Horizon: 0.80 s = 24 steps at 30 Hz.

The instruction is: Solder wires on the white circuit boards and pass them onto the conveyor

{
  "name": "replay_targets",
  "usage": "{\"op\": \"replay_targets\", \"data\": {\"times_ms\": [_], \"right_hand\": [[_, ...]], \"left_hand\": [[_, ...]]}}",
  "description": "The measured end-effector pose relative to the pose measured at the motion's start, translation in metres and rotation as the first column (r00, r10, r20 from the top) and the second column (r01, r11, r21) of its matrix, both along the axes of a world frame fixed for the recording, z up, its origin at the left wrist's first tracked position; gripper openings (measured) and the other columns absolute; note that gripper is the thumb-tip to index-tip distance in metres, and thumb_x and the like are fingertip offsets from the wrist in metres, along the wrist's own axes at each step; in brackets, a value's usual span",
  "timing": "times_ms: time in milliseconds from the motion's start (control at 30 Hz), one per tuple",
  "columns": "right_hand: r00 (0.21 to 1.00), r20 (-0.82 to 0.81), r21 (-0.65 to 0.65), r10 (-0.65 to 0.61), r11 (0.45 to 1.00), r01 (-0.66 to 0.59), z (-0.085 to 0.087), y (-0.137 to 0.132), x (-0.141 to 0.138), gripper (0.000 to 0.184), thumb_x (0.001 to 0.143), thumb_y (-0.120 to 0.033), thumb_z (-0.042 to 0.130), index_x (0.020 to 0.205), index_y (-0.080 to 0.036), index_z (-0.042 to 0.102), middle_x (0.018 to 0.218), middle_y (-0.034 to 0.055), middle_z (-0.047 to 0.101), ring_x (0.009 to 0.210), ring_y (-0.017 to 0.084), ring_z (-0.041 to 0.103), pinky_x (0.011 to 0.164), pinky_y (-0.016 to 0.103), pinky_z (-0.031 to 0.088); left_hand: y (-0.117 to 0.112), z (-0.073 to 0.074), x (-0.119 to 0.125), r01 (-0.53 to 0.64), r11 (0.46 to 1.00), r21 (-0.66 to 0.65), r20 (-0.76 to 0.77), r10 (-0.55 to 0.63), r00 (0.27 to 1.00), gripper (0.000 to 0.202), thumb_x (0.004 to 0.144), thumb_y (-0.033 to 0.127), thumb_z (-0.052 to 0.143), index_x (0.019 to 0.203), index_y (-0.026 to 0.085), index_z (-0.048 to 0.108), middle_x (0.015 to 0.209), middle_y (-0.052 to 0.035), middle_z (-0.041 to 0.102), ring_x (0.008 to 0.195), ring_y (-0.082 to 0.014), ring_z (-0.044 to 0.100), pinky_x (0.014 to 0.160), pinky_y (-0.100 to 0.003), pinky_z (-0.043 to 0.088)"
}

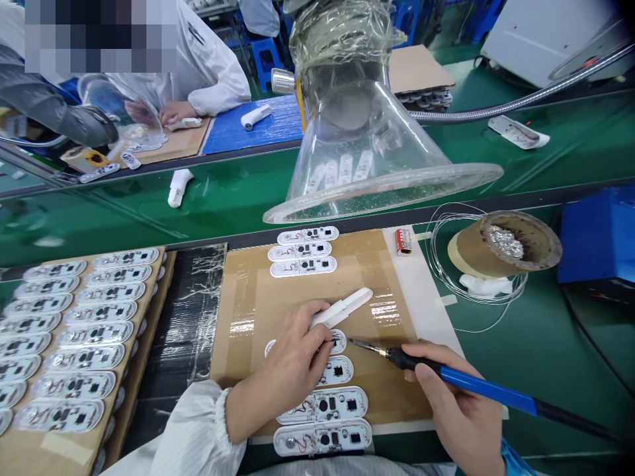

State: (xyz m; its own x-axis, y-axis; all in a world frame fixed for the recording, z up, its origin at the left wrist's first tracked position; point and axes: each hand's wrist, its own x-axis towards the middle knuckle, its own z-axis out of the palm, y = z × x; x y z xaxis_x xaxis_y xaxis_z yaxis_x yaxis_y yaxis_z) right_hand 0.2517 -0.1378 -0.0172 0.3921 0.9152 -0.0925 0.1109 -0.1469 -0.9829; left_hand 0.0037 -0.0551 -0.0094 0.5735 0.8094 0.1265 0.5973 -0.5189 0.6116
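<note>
My left hand (292, 360) is closed around a white plastic housing (343, 309) that points up and to the right over the cardboard. Its thumb and finger are by the right end of a white oval circuit board (339, 341), mostly hidden under the hand. My right hand (459, 400) grips a blue and black soldering iron (489, 389), its metal tip just right of that board; I cannot tell whether they touch. More boards (322, 437) lie nearer me, and three boards (303, 267) lie at the far end of the cardboard (248, 330).
A clear fume hood (367, 145) hangs ahead. At right are a brown pot (476, 248) of metallic shavings, coiled solder wire (439, 231) and a blue box (600, 238). Rows of boards (89, 334) lie at left. A co-worker (198, 66) sits across the conveyor belt (223, 178).
</note>
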Motion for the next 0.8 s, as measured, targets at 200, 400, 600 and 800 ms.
{"op": "replay_targets", "data": {"times_ms": [200, 400, 600, 800], "right_hand": [[1.000, -0.009, -0.001, -0.010, 1.000, 0.010, 0.000, 0.000, -0.001, 0.023, 0.097, -0.048, 0.079, 0.100, -0.026, 0.085, 0.094, 0.0074, 0.082, 0.070, 0.021, 0.077, 0.060, 0.028, 0.063], [0.999, -0.033, -0.016, -0.034, 0.999, 0.033, -0.001, 0.001, 0.000, 0.023, 0.096, -0.049, 0.080, 0.100, -0.027, 0.085, 0.096, 0.0062, 0.082, 0.071, 0.020, 0.078, 0.060, 0.025, 0.063], [0.998, 0.028, 0.067, 0.052, 0.996, -0.053, -0.009, 0.001, 0.010, 0.015, 0.099, -0.040, 0.077, 0.103, -0.028, 0.086, 0.096, 0.0059, 0.083, 0.071, 0.020, 0.080, 0.063, 0.023, 0.066], [0.998, 0.035, 0.087, 0.052, 0.995, -0.055, -0.008, 0.002, 0.012, 0.013, 0.100, -0.038, 0.076, 0.104, -0.030, 0.085, 0.093, 0.0037, 0.082, 0.070, 0.017, 0.080, 0.062, 0.018, 0.065]], "left_hand": [[0.000, -0.001, 0.000, -0.003, 1.000, 0.007, 0.008, 0.003, 1.000, 0.015, 0.106, 0.009, 0.054, 0.102, 0.023, 0.055, 0.146, -0.0131, 0.053, 0.130, -0.0290, 0.062, 0.104, -0.050, 0.061], [0.000, 0.000, 0.000, 0.004, 1.000, -0.011, 0.005, -0.004, 1.000, 0.015, 0.107, 0.009, 0.053, 0.103, 0.023, 0.054, 0.147, -0.0126, 0.052, 0.132, -0.0287, 0.061, 0.105, -0.051, 0.061], [0.000, 0.000, -0.003, -0.034, 0.997, -0.076, 0.064, 0.039, 0.997, 0.012, 0.107, 0.014, 0.057, 0.107, 0.025, 0.062, 0.146, -0.0126, 0.053, 0.136, -0.0291, 0.060, 0.099, -0.046, 0.064], [0.004, 0.008, -0.006, -0.025, 0.986, -0.167, 0.132, 0.048, 0.990, 0.010, 0.109, 0.018, 0.058, 0.108, 0.026, 0.064, 0.146, -0.0124, 0.054, 0.143, -0.0282, 0.057, 0.110, -0.048, 0.061]]}}
